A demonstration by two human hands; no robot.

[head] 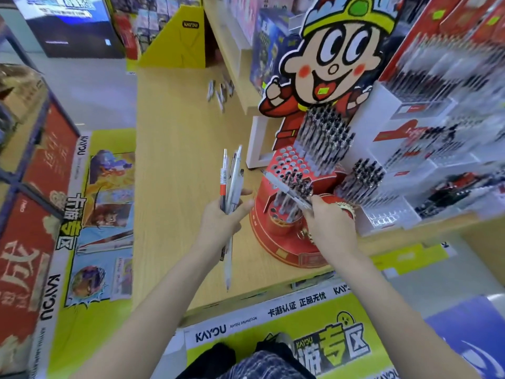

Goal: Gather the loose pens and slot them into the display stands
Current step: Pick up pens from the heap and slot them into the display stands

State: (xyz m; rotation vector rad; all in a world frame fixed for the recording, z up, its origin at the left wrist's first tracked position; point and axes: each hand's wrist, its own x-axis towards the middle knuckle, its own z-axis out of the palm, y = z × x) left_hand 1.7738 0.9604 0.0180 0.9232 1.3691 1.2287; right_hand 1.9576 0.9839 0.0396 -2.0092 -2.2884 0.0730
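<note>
Red cardboard is filling the middle of the head view: the round stand (284, 233) is sitting on the wooden shelf (177, 165), its tiered top full of holes, many already holding pens and a patch of the upper tier (289, 160) showing empty ones. I am gripping a bundle of pens (231, 184) in my left hand (221, 220), fingers curled round the barrels, tips pointing down past the wrist. My right hand (328, 217) is pinching a single pen (287, 188) by one end, holding it slanted across the stand's lower tier, not yet seated in a hole as far as I can tell. So I am judging the step as slotting, one pen at a time, with the bundle waiting as supply. Next I am needing to bring that pen upright and line its tip over a free hole before pushing down; the crowded neighbours could be knocked. More loose pens (220, 93) are lying farther along the shelf, still to be gathered. Reading the writing: "KAYOU" is showing on the yellow box (175, 42), and "KAYOU ANIMATION" on the floor banner (273, 324) with Chinese characters beside it. A cartoon cutout (333, 56) is standing behind the stand.
</note>
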